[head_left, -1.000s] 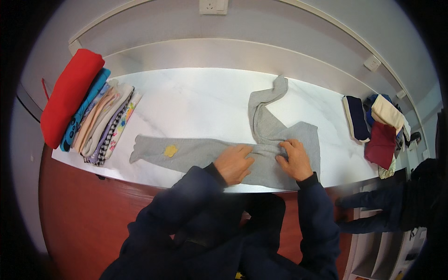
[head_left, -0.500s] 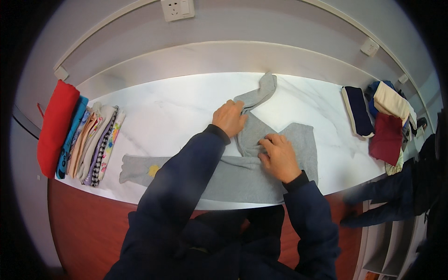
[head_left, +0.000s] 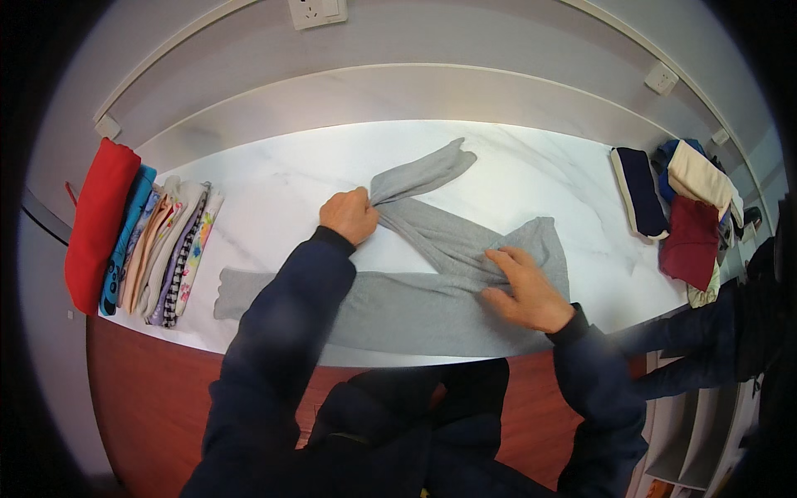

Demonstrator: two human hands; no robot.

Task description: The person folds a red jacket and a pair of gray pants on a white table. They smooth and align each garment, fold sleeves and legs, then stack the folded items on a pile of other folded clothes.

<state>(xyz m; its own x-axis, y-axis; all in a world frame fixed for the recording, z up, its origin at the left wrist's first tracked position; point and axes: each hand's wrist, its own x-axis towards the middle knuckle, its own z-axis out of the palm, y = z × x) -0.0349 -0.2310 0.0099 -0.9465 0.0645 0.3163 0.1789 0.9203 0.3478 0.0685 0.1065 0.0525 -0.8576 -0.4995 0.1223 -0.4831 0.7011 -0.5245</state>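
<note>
A pair of grey trousers (head_left: 390,311) lies spread on the white marbled table, with one leg stretched along the front edge toward the left. The other leg slants up and left, and my left hand (head_left: 349,216) is closed around it partway along. Past that grip, the leg's end bends back to the right across the table. My right hand (head_left: 531,290) rests on the upper part of the trousers, thumb and fingers apart. Wrinkles run through the cloth between my hands. My left forearm covers part of the nearer leg.
At the left end stands a row of folded clothes (head_left: 162,257), with a red folded cloth (head_left: 100,228) outermost. A pile of clothes (head_left: 693,236) lies at the right end beside a navy folded garment (head_left: 639,192). Another person's legs (head_left: 697,340) and a shelf unit (head_left: 697,440) are at the right.
My left hand has moved left, drawing the upper leg out straighter. My right hand has shifted slightly right and its fingers have spread. The yellow patch on the nearer leg is now hidden.
</note>
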